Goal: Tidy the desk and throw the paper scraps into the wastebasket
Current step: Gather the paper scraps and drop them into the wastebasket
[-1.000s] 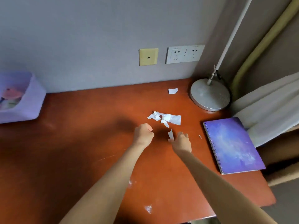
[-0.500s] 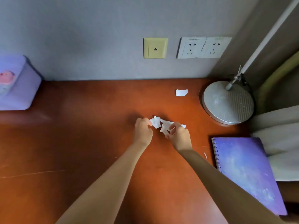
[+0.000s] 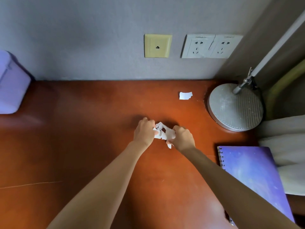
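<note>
A bunch of white paper scraps (image 3: 162, 132) lies in the middle of the reddish-brown desk (image 3: 82, 138). My left hand (image 3: 144, 132) grips the bunch from the left and my right hand (image 3: 182, 138) grips it from the right, fingers curled round the paper. A small strip hangs below my right thumb. One more white scrap (image 3: 185, 95) lies alone farther back, near the wall. The lilac wastebasket (image 3: 11, 85) stands at the desk's far left edge, partly out of frame.
A round grey lamp base (image 3: 236, 107) with its slanting pole stands at the back right. A purple spiral notebook (image 3: 254, 177) lies at the right, near the front. White cloth (image 3: 287, 142) lies beyond the desk's right edge. Wall sockets (image 3: 211, 46) sit above.
Both hands have moved forward from the near side of the scrap pile and closed round it, gathering the scraps into one bunch. The camera has come closer to the desk.
</note>
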Demonstrator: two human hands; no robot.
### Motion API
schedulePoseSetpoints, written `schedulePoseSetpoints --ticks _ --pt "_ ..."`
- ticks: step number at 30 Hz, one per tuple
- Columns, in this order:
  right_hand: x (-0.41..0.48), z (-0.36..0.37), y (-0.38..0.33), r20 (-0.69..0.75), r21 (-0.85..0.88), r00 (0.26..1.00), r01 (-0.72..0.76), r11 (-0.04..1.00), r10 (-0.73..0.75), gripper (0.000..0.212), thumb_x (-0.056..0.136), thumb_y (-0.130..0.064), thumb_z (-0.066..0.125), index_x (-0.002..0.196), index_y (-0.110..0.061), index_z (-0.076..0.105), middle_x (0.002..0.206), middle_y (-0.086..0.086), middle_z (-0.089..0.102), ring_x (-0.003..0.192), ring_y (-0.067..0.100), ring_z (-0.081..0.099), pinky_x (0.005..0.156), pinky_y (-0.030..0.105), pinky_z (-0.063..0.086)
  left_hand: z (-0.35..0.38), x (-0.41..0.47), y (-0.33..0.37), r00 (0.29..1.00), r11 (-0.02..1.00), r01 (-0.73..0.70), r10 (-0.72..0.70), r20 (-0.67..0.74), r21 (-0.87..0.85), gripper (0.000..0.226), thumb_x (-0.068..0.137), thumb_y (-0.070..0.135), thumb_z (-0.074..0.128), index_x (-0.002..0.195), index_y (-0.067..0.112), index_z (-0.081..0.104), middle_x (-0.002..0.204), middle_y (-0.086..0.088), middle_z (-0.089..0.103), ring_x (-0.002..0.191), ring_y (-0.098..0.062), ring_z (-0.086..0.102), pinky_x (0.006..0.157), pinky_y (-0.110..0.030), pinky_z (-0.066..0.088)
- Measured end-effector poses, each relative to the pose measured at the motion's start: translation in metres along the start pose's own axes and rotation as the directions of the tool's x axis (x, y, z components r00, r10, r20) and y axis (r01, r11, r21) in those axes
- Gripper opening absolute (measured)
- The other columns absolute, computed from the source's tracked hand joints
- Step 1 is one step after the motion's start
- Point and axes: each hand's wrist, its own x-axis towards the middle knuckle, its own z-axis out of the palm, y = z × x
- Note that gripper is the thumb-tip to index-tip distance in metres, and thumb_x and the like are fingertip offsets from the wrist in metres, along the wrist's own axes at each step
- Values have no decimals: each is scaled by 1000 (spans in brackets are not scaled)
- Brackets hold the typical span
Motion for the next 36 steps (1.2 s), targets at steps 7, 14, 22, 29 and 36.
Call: schedulePoseSetpoints --ticks 7,14,22,29,36 --pt "-2 -13 8 -3 136 999 -41 990 42 31 75 -14 73 65 -12 44 73 4 50 75 26 50 58 28 36 -9 -9 -13 978 944 175 -198 -57 -278 7 83 6 52 78 10 52 94 -15 65 92 -32 59 66 -30 39" --pt "0 -32 19 -56 223 997 -34 974 48 25 76 -17 75 86 -6 55 74 -1 52 75 19 51 52 21 33 -13 -4 3 997 932 25 1 73 -361 44 83 5 58 125 12 45 95 -11 60 101 -29 59 78 -32 47" --pt "11 -41 23 -120 300 991 -25 954 64 26 80 -18 72 97 -2 62 81 4 57 66 15 51 46 13 29 3 9 19 996 985 79 -70 62 -153 27 88 8 59 115 6 58 120 -16 61 110 -31 58 89 -35 50" --pt "21 -50 17 -173 319 982 -11 948 69 54 81 -15 71 129 -6 48 115 15 63 98 26 63 71 25 53 -1 10 20 989 954 106 -131 -71 -280 17 87 5 58 101 0 67 112 -15 57 103 -28 57 72 -19 38" --pt "92 -77 -4 -160 315 984 -25 949 79 85 75 -12 76 143 -17 26 131 17 54 107 34 59 87 39 54 -40 40 23 972 919 128 -191 -136 -372 11 86 8 56 91 4 65 104 -14 65 88 -21 49 66 -25 35"
